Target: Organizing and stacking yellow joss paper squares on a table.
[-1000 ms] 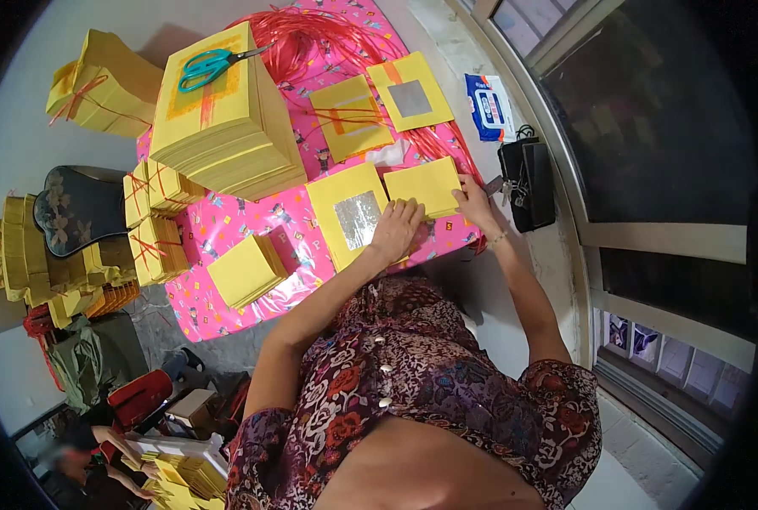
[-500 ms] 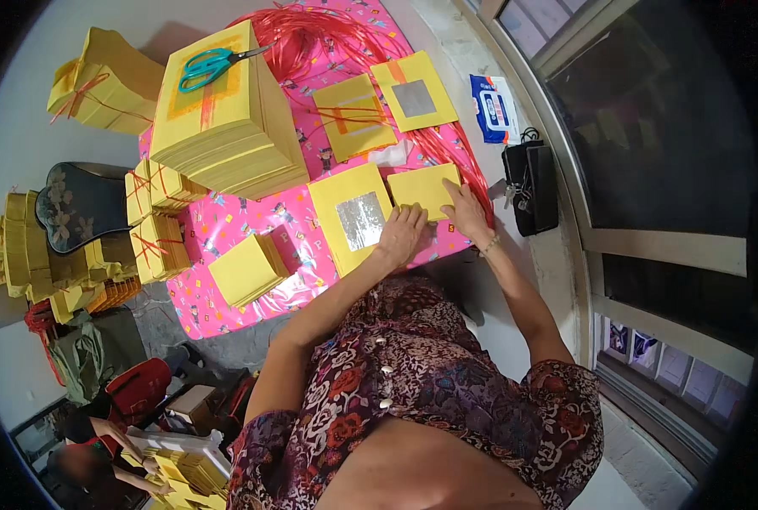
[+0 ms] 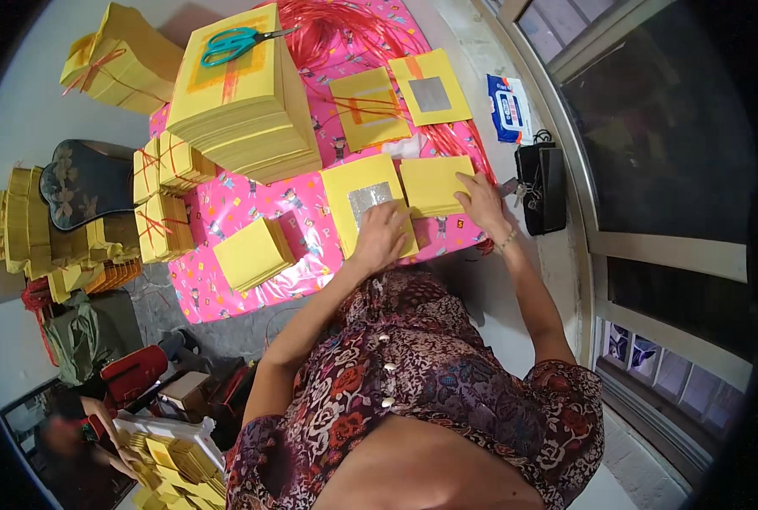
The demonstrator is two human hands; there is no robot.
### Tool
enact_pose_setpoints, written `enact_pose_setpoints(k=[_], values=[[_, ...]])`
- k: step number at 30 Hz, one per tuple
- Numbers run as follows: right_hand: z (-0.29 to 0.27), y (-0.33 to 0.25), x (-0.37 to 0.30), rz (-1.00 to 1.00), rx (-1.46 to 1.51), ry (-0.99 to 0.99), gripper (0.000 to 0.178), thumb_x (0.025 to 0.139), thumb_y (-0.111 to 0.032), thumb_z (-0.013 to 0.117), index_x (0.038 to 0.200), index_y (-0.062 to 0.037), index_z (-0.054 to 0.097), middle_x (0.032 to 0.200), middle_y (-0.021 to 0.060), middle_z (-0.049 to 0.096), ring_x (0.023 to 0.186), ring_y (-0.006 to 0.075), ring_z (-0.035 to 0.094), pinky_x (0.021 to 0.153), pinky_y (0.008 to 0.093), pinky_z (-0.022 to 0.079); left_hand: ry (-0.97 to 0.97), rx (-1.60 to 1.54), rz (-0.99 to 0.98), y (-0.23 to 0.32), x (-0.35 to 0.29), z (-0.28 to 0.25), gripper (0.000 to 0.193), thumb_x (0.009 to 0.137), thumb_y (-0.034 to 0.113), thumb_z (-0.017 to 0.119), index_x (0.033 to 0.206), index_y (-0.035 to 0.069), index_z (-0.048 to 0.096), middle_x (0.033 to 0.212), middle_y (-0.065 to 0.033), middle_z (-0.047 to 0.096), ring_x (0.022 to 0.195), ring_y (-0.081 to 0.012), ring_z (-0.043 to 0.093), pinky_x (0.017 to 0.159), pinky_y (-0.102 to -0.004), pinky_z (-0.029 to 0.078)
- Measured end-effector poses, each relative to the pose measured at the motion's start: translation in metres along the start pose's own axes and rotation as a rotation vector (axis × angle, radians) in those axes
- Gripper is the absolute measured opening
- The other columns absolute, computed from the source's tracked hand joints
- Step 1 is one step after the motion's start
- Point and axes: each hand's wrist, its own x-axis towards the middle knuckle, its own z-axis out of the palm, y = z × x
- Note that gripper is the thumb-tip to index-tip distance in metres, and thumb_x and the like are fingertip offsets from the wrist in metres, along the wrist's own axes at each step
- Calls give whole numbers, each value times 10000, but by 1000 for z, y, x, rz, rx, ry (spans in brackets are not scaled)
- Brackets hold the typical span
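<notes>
A yellow paper sheet with a silver square [image 3: 339, 183] lies in front of me at the table's near edge. My left hand [image 3: 381, 236] rests palm down over its lower right part, fingers slightly bent and covering some of the silver. To the right, touching or nearly touching that sheet, lies a small stack of folded yellow paper [image 3: 434, 183]. My right hand [image 3: 483, 206] is at the stack's right end, thumb and fingers apart against its edge. How many sheets lie under my left hand is hidden.
A tall yellow paper stack [image 3: 243, 127] bears teal-handled scissors [image 3: 230, 47]. Red strings [image 3: 319, 34] spread behind it. Tied bundles [image 3: 162, 228] and a smaller stack [image 3: 253, 255] stand left. Wipes [image 3: 509, 110] and a black case [image 3: 542, 191] lie right. Another person [image 3: 98, 433] works lower left.
My left hand has moved from the gap beside the folded stack back onto the silver-square sheet. My right hand stays at the stack's right end. The whole view has shifted slightly.
</notes>
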Motion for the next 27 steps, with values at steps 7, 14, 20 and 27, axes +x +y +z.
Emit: enact_pose_setpoints(k=[7,14,20,27], values=[[-16,-62,-15,-312,63,7,303,786,-111,689,1065,-26,606,1003,153,522,943,340,571,798,422,482,-24,17,-241,0,-49,-30,546,713,192,766,1179,31,531,1156,-170,487,1072,-347,466,923,-445,395],[43,-86,-39,-667,-76,-255,509,676,-244,797,1057,-55,516,1024,103,499,1001,299,534,789,408,490,-154,1,-252,-7,-68,-22,618,659,212,816,1171,58,505,1146,-150,485,1060,-344,477,895,-436,433],[55,-83,-33,-723,-110,-260,497,650,-222,796,1028,-57,518,1011,102,493,988,292,526,774,395,486,-148,15,-207,-11,-72,-24,562,685,156,783,1168,44,517,1135,-155,487,1033,-341,483,891,-420,447],[45,-77,-21,-693,-7,-373,172,767,-236,695,782,-77,631,808,82,569,806,285,604,688,408,488,-6,-165,-297,-18,-78,-22,269,723,187,766,927,51,654,1033,-94,589,976,-298,562,839,-400,487]])
